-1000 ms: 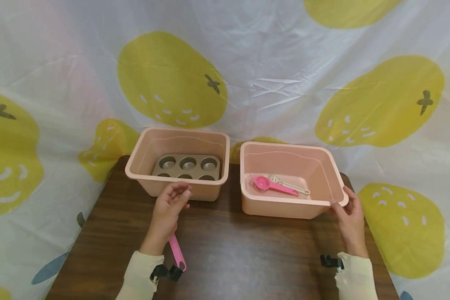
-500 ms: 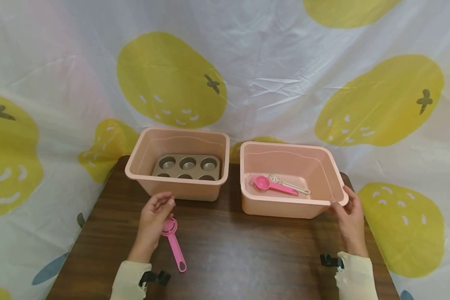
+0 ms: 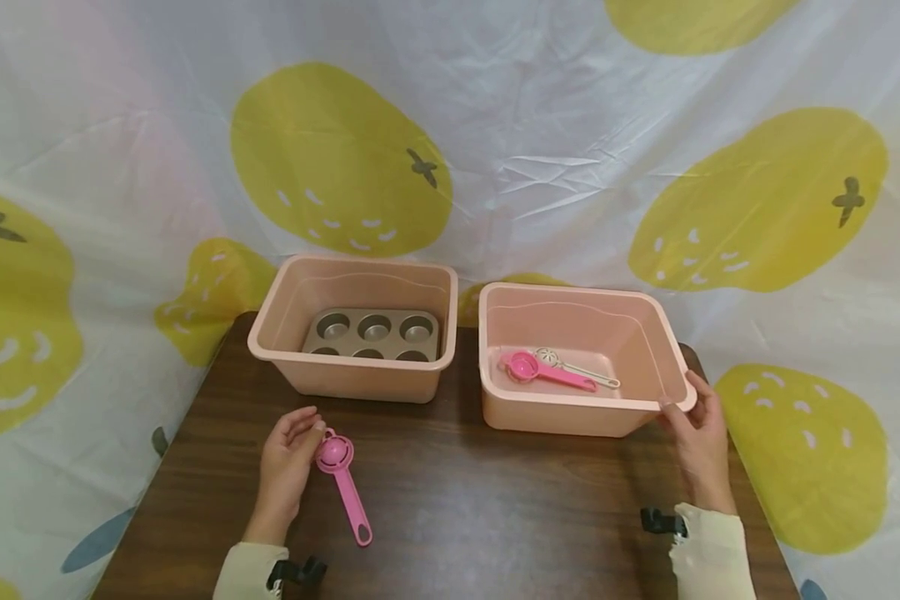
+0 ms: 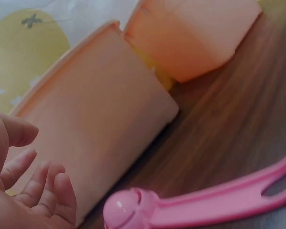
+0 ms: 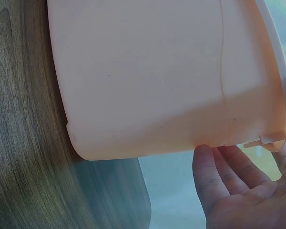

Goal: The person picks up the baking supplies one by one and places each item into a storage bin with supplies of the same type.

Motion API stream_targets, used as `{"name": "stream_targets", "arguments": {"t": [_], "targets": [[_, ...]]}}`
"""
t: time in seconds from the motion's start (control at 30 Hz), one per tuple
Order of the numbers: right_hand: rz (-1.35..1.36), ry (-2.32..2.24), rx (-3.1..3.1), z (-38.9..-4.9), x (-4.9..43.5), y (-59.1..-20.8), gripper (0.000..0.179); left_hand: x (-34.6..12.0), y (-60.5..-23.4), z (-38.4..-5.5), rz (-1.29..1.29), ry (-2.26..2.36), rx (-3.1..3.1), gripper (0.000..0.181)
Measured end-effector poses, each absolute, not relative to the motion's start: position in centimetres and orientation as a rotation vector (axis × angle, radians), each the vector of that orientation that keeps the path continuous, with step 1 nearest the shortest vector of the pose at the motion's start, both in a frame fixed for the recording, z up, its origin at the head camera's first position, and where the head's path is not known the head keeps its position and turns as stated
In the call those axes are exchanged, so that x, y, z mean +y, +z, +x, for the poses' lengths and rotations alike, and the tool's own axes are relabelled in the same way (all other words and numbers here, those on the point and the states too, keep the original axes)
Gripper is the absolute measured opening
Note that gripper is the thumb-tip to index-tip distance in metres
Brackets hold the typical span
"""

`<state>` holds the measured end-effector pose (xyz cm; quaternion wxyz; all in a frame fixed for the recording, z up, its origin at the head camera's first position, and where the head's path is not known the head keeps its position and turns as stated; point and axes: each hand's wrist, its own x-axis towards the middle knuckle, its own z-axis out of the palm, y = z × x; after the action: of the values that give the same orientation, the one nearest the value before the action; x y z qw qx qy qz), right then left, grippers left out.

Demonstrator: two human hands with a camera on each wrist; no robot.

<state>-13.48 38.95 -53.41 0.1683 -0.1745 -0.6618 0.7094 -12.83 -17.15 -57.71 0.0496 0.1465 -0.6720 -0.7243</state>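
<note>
A pink egg separator (image 3: pixel 335 454) lies dome side up on the table, its slotted handle toward the person. Just left of its round head is my left hand (image 3: pixel 285 462), fingers loosely bent and holding nothing. In the left wrist view those fingers (image 4: pixel 46 186) stand apart from the egg separator (image 4: pixel 200 205). My right hand (image 3: pixel 696 437) grips the near right corner of the right-hand peach bin (image 3: pixel 555 421), thumb on the rim. The right wrist view has its fingers (image 5: pixel 209 174) against the bin's outer wall. Inside that bin are another pink egg separator (image 3: pixel 562 378) and a cream one (image 3: pixel 588 377).
A second peach bin (image 3: pixel 360 381) stands to the left, with a metal muffin pan (image 3: pixel 357 320) inside. Both bins sit at the back of the dark wooden table (image 3: pixel 487 517). Behind hangs a white curtain (image 3: pixel 540 167) with yellow fruit prints.
My left hand has moved left and toward the person, away from the left bin, uncovering the pink egg separator's head. My right hand has stayed at the bin's corner.
</note>
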Motion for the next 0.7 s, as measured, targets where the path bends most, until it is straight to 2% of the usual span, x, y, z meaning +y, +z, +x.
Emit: {"name": "stream_targets", "arguments": {"t": [0.17, 0.4, 0.7], "targets": [[-0.512, 2.002, -1.870, -13.5, 38.7, -53.3, 0.064, -17.9, -58.8, -12.5, 0.506, -2.100, -2.200, 0.038], [-0.524, 1.997, -1.871, -13.5, 38.7, -53.4, 0.065, -18.7, -60.4, -11.8, 0.561, -2.016, -2.320, 0.039], [-0.528, 1.998, -1.872, -13.5, 38.7, -53.3, 0.065, -18.9, -61.8, -11.4, 0.528, -1.850, -2.544, 0.053]]}}
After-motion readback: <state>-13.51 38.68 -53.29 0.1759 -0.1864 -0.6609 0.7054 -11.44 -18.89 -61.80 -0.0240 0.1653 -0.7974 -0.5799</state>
